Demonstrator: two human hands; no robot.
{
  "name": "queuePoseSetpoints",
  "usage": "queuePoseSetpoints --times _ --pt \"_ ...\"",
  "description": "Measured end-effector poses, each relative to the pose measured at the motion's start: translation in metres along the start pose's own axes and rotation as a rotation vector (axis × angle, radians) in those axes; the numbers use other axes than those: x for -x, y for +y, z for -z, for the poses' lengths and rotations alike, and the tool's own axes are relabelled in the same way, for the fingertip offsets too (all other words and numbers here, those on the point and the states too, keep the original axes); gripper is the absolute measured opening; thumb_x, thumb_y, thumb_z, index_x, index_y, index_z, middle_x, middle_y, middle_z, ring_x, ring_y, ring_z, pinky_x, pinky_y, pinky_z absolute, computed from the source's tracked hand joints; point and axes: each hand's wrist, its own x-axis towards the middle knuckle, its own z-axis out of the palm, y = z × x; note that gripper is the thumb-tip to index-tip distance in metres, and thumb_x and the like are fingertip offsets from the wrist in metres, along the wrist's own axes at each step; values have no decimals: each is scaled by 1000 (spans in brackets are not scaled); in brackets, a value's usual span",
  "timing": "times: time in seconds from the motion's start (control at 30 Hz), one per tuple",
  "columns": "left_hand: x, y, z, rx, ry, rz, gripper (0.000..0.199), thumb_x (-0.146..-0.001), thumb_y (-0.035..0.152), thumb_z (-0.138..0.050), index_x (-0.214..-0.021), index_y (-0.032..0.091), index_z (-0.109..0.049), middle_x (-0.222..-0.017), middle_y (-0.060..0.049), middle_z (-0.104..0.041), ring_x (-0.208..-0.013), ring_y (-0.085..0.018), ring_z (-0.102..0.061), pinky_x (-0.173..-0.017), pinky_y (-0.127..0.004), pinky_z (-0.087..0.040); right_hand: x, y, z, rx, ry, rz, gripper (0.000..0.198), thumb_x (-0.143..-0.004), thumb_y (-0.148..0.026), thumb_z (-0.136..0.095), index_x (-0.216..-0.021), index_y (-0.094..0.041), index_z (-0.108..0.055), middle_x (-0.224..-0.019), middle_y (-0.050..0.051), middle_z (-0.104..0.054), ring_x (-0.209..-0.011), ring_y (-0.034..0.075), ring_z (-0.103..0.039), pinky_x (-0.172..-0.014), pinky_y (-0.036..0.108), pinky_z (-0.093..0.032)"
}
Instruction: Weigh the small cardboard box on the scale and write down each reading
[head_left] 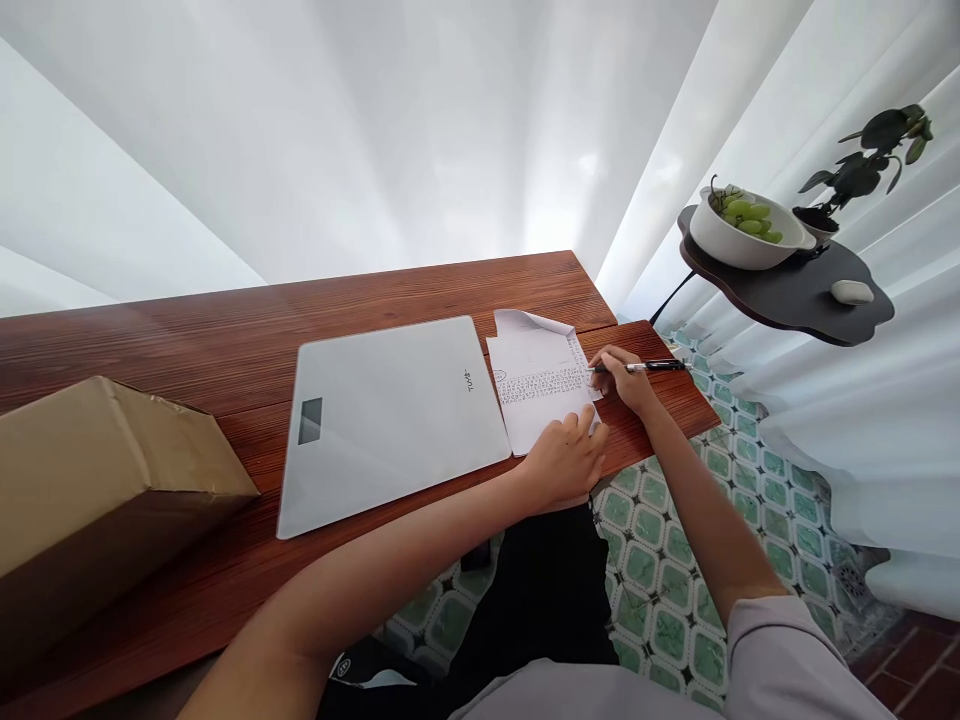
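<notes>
Sheets of white paper [536,350] with rows of handwritten marks lie near the right end of the wooden table, the top corner curled over. My right hand [619,378] is closed around a black and silver pen [664,365], its tip at the paper's right side. At the paper's lower edge, my left hand [568,455] has its fingers bent together over the sheets, and a bit of paper shows beneath the hand. The thumb is hidden. Left of the paper and right beside it is a flat white digital scale [390,420] with a small grey display.
A cardboard box [90,480] stands at the table's left. The reddish-brown table [360,290] ends just right of my right hand. Beyond it, a dark wavy-edged shelf [795,310] bears a white bowl [727,240] of green grapes, a potted plant [862,175] and a white mouse-shaped object [852,292].
</notes>
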Motion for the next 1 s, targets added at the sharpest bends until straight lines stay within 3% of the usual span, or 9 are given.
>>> queuePoseSetpoints --times 0.13,0.37,0.53,0.77,1.0 --pt "-9 -2 3 48 -7 51 29 -100 39 -39 -108 15 -53 -127 -20 -57 -72 -23 -61 -53 -33 -42 4 1 -6 -41 -24 -47 38 -86 -54 -62 -65 -22 -57 -46 -3 -54 -38 13 -47 -40 27 -39" --pt "-8 -5 -5 53 23 62 23 -97 31 -38 -109 17 -52 -144 -21 -50 -74 -24 -64 -52 -35 -46 8 2 -8 -62 -21 -90 37 -93 -53 -51 -69 -24 -54 -43 -4 -51 -36 15 -47 -36 28 -36" --pt "-8 -7 -6 114 44 98 24 -96 29 -39 -111 18 -54 -132 -15 -57 -74 -24 -63 -53 -36 -48 8 -1 -9 -6 -15 -65 42 -79 -50 -74 -63 -24 -45 -48 -5 -53 -42 14 -51 -42 28 -41" --pt "-7 -7 -9 127 60 106 26 -96 27 -41 -116 16 -54 -143 -18 -51 -75 -22 -64 -55 -36 -51 9 1 -10 5 -21 -76 39 -93 -47 -56 -65 -26 -41 -46 -5 -51 -40 14 -49 -42 29 -43" --pt "-6 -7 -5 147 73 106 24 -96 28 -40 -112 16 -54 -126 -16 -59 -75 -23 -64 -56 -35 -51 9 2 -11 41 -18 -68 39 -94 -48 -55 -66 -25 -40 -48 -5 -50 -42 14 -48 -44 29 -43"
